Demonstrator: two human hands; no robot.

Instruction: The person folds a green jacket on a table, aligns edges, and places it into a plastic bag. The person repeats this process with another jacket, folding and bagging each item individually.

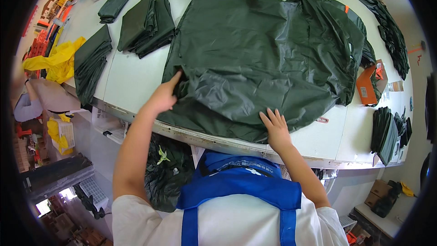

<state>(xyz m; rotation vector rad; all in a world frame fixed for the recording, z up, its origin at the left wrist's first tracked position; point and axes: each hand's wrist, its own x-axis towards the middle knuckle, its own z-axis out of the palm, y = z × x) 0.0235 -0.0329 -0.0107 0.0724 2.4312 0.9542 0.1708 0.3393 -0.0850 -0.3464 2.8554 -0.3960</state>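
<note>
A large dark green raincoat (241, 32) of shiny waterproof cloth lies spread over the white table, with a sleeve-like part bunched toward its far right. Its near side is rucked up in a loose fold. At the left end of that fold, my left hand (165, 94) grips the cloth, its fingertips partly hidden by it. My right hand (276, 131) rests on the near edge of the coat, fingers spread and palm down.
Folded dark green garments (139, 23) lie in stacks at the far left, beside yellow cloth (59, 59). An orange box (367, 86) and another folded stack (383, 132) are on the right. A dark green heap (168, 177) sits below the table edge. Another person (29, 102) is at far left.
</note>
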